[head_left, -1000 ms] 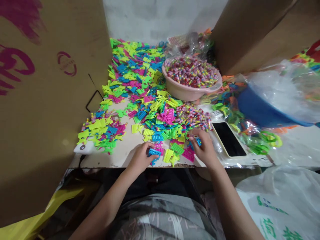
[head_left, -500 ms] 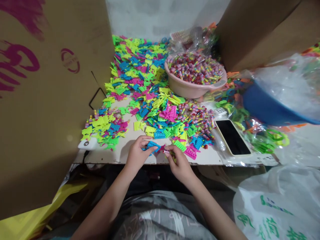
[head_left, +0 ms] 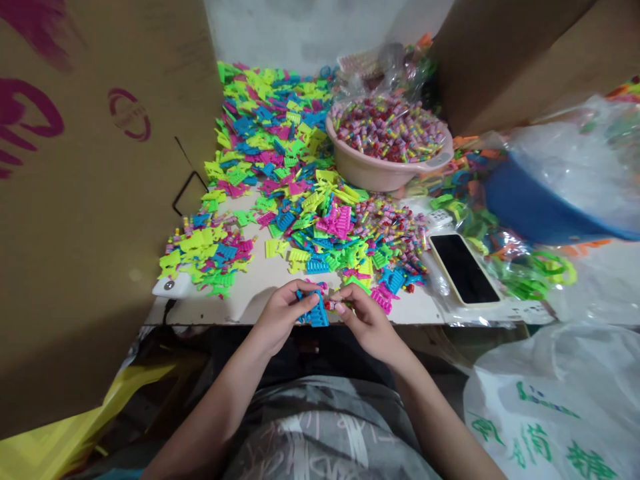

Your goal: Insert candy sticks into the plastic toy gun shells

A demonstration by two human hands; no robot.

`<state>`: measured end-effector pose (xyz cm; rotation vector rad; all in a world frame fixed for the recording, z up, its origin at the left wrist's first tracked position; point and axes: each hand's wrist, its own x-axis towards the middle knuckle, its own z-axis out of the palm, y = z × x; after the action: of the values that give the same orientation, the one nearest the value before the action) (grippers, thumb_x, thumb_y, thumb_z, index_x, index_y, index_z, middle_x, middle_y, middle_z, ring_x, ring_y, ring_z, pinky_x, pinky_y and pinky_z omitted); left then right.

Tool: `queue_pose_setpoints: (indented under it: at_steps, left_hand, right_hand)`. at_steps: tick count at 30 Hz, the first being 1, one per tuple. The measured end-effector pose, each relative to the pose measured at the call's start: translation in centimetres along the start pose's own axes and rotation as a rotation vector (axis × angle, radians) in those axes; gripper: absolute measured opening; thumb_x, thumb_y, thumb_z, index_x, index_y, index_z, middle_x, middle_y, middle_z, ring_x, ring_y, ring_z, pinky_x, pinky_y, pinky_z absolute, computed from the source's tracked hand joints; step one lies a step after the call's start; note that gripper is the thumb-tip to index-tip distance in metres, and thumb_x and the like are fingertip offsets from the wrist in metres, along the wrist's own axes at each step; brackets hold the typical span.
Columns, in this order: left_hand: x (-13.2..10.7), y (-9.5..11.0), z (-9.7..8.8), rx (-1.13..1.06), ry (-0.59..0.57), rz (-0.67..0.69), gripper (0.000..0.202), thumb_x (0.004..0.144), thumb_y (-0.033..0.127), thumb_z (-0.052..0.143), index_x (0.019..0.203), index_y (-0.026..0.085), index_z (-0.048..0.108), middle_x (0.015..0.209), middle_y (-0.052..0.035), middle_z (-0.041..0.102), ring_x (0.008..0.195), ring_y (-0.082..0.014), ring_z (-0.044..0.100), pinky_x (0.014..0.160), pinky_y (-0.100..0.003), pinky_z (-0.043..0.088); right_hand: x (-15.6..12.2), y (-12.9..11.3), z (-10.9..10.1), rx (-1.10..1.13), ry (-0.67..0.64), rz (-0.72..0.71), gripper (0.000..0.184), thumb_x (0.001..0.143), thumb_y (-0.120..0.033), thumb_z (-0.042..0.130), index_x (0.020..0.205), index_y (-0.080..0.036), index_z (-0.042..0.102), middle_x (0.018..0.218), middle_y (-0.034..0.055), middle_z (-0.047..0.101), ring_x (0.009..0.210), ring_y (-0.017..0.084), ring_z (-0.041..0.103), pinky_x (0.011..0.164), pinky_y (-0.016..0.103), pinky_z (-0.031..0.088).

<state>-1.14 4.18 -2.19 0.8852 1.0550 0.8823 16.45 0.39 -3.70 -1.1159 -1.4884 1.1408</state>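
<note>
Both my hands low over the near edge of the bench [head_left: 263,280], close together but not joined. Left hand [head_left: 283,317] pinched on a blue slotted piece [head_left: 319,312], thumb across its upper part; right hand [head_left: 369,323] pinched on a small striped piece [head_left: 330,305], thumb and fingers on its right end. The relation that counts: the striped piece sits just right of the blue one, in the narrow gap between my two sets of fingertips. Its long axis appears to run roughly sideways, free end toward the blue piece; the blue one leans, its slotted end down and to the right, toward the edge. Whether the two touch I cannot tell; too small, partly behind fingers. Nearer hand for each: left for the blue, right for the striped. Loose striped pieces [head_left: 395,227] lie beyond my right hand, forward and to the right, left of the phone [head_left: 465,270]. A mixed heap [head_left: 207,252] lies forward and to the left, nearer my left hand.
</note>
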Motion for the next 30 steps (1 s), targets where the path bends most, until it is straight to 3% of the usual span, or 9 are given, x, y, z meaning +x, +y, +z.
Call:
queue_pose_setpoints:
  at_steps: [5, 11, 21, 30]
  left_hand:
    - [-0.6, 0.4, 0.2, -0.053, -0.104, -0.044, 0.047, 0.057, 0.050, 0.088, 0.081, 0.019, 0.063, 0.077, 0.0022, 0.064, 0.070, -0.0125, 0.058, 0.067, -0.024, 0.047]
    - [-0.6, 0.6, -0.1, 0.200, -0.192, 0.071, 0.039, 0.071, 0.052, 0.078, 0.084, 0.019, 0.060, 0.080, -0.0003, 0.062, 0.075, -0.0158, 0.058, 0.069, -0.027, 0.047]
    - [-2.1, 0.1, -0.3, 0.565, -0.134, 0.361, 0.011, 0.086, 0.031, 0.060, 0.085, 0.021, 0.055, 0.085, -0.0022, 0.063, 0.080, -0.0171, 0.059, 0.072, -0.027, 0.045]
    - [-3.7, 0.2, -0.1, 0.619, -0.086, 0.401, 0.008, 0.089, 0.028, 0.057, 0.086, 0.022, 0.053, 0.080, -0.0009, 0.062, 0.077, -0.0160, 0.059, 0.070, -0.026, 0.045]
  right_hand:
    - [-0.4, -0.9, -0.4, 0.178, -0.095, 0.052, 0.027, 0.097, -0.048, 0.054, 0.094, -0.021, 0.055, 0.081, 0.0003, 0.059, 0.076, 0.014, 0.059, 0.071, 0.027, 0.050]
    - [-0.7, -1.4, -0.3, 0.218, -0.150, 0.064, 0.029, 0.098, -0.048, 0.052, 0.091, -0.021, 0.054, 0.077, 0.0001, 0.059, 0.072, 0.014, 0.059, 0.070, 0.028, 0.049]
    - [-2.3, -1.5, 0.7, -0.047, -0.044, -0.006, 0.026, 0.101, -0.041, 0.046, 0.084, -0.022, 0.049, 0.074, 0.0008, 0.058, 0.069, 0.015, 0.054, 0.063, 0.027, 0.045]
    - [-3.1, -2.4, 1.4, -0.220, -0.007, -0.066, 0.017, 0.098, -0.025, 0.045, 0.082, -0.023, 0.045, 0.072, -0.0001, 0.056, 0.066, 0.015, 0.054, 0.061, 0.025, 0.043]
